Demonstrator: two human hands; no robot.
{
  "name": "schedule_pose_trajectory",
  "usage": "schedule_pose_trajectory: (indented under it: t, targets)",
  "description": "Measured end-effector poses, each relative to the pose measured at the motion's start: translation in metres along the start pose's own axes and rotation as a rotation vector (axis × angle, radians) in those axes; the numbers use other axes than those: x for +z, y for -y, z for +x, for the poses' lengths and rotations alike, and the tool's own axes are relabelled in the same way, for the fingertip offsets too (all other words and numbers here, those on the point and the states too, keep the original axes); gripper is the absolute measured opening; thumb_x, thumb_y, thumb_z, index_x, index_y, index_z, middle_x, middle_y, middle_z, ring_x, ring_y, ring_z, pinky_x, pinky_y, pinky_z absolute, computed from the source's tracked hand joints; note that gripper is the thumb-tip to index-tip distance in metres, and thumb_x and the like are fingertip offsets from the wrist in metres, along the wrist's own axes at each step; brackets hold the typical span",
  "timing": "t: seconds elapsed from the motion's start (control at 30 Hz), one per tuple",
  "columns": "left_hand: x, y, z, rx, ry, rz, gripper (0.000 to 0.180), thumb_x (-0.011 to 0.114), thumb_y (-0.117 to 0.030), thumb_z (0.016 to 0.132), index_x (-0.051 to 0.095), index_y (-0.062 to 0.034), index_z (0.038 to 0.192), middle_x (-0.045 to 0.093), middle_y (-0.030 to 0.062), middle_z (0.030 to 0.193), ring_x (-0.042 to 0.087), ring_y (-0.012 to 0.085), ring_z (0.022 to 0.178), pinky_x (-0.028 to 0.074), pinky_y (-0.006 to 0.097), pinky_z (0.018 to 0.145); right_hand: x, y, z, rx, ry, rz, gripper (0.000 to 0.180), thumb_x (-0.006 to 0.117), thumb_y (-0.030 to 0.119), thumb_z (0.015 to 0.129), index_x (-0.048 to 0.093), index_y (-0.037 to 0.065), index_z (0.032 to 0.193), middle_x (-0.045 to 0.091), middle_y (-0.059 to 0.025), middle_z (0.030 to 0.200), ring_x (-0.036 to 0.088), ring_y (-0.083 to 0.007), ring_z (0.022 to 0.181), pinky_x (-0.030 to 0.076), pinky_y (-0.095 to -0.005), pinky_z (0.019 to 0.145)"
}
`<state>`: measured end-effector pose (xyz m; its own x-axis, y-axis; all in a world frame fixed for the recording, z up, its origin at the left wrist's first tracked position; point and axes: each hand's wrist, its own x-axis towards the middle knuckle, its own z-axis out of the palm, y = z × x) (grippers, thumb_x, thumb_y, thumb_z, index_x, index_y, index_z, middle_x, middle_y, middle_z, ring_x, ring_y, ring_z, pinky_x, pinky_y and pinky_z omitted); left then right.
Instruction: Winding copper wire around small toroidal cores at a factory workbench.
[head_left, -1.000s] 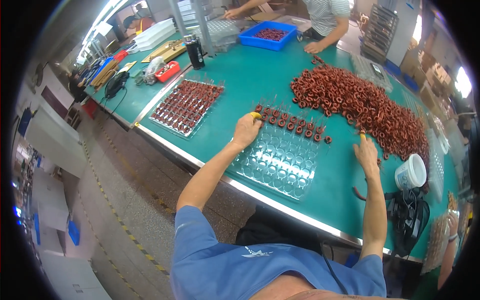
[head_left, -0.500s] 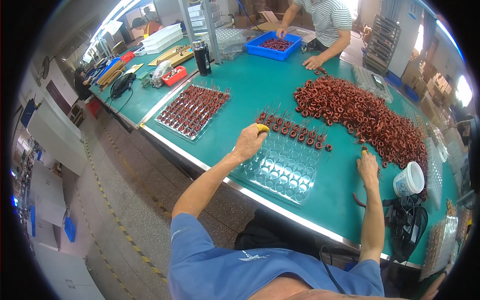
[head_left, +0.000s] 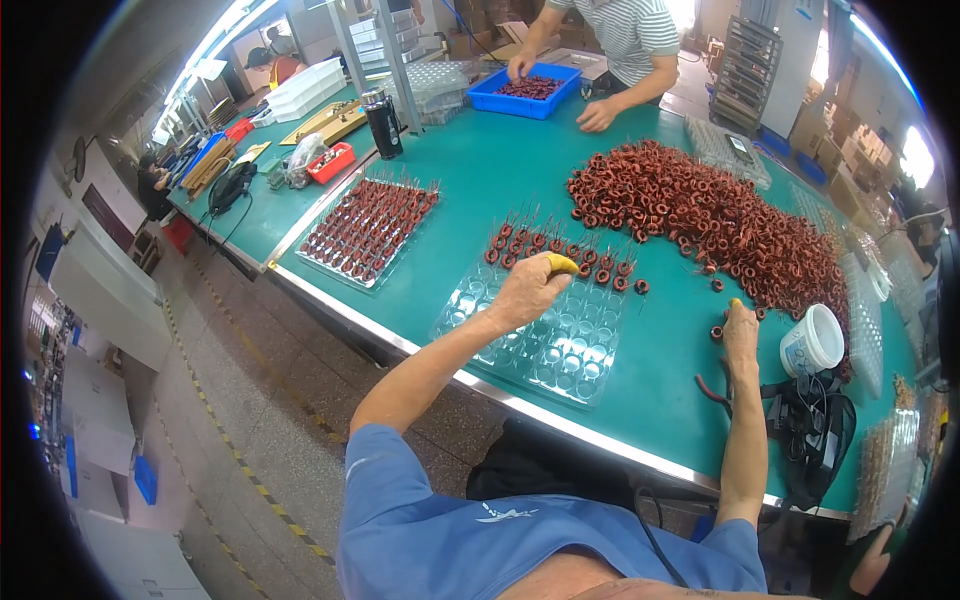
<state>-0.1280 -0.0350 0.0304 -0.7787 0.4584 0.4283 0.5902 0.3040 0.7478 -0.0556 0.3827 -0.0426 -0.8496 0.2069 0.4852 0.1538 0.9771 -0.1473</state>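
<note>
My left hand (head_left: 532, 292), with yellow covers on its fingertips, hovers over a clear plastic tray (head_left: 510, 362) with round pockets. Its fingers are pinched just in front of the filled rows; anything between them is hidden. Red wire-wound ring coils (head_left: 605, 262) with upright leads fill the tray's far rows, and the nearer pockets hold none. Further right, my right hand (head_left: 741, 338) is low over the green table, fingers closed and also yellow-tipped. What it grips cannot be made out. A loose ring coil (head_left: 717, 332) is right beside it, in front of a large coil heap (head_left: 700, 215).
A filled coil tray (head_left: 368, 232) lies at the left, near a black flask (head_left: 382, 125). A white tub (head_left: 812, 342) and black pouch (head_left: 815, 430) are right of my right arm. Across the table (head_left: 490, 160), another person works at a blue bin (head_left: 527, 93).
My left hand has moved right along the tray, from its left end to the middle of the rows. My right hand stays near the heap; a ring coil now shows at its left side.
</note>
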Motion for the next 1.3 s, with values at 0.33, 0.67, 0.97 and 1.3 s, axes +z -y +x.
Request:
schedule_pose_trajectory:
  t: [0.33, 0.67, 0.97, 1.3]
  targets:
    - [0.062, -0.042, 0.002, -0.355, 0.333, -0.871, 0.053, 0.056, -0.031, 0.097, 0.036, 0.0018, 0.134, 0.059, 0.0124, 0.1, 0.064, 0.015, 0.08, 0.053, 0.026, 0.07, -0.078, 0.127, -0.007, 0.054, 0.149, 1.13, 0.021, 0.052, 0.008, 0.097, 0.063, -0.001, 0.113, 0.07, -0.0071, 0.093, 0.066, -0.0111, 0.081, 0.055, -0.0239, 0.064]
    - [0.083, -0.058, -0.009, -0.32, 0.464, -1.081, 0.033, 0.043, -0.03, 0.103, 0.048, -0.0023, 0.12, 0.059, 0.0068, 0.091, 0.063, 0.0151, 0.078, 0.054, 0.029, 0.073, -0.105, 0.183, -0.021, -0.146, 0.039, 0.964, 0.026, 0.062, 0.005, 0.091, 0.061, -0.001, 0.116, 0.069, -0.0096, 0.089, 0.066, -0.0151, 0.077, 0.055, -0.0274, 0.07]
    - [0.08, -0.061, -0.02, -0.32, 0.283, -1.102, 0.03, 0.043, -0.029, 0.103, 0.051, -0.0014, 0.112, 0.061, 0.0071, 0.089, 0.064, 0.0162, 0.08, 0.053, 0.028, 0.071, -0.098, 0.184, -0.024, 0.026, 0.132, 1.185, 0.026, 0.062, 0.007, 0.092, 0.059, -0.002, 0.117, 0.065, -0.0052, 0.093, 0.06, -0.0106, 0.085, 0.05, -0.024, 0.077]
    - [0.084, -0.067, -0.025, -0.27, 0.224, -1.049, 0.026, 0.05, -0.023, 0.101, 0.057, -0.0015, 0.112, 0.06, 0.0044, 0.087, 0.061, 0.0133, 0.076, 0.051, 0.027, 0.069, -0.113, 0.183, -0.028, -0.008, 0.146, 1.12, 0.03, 0.065, 0.007, 0.089, 0.059, -0.002, 0.117, 0.063, -0.0074, 0.097, 0.062, -0.0118, 0.08, 0.051, -0.0252, 0.072]
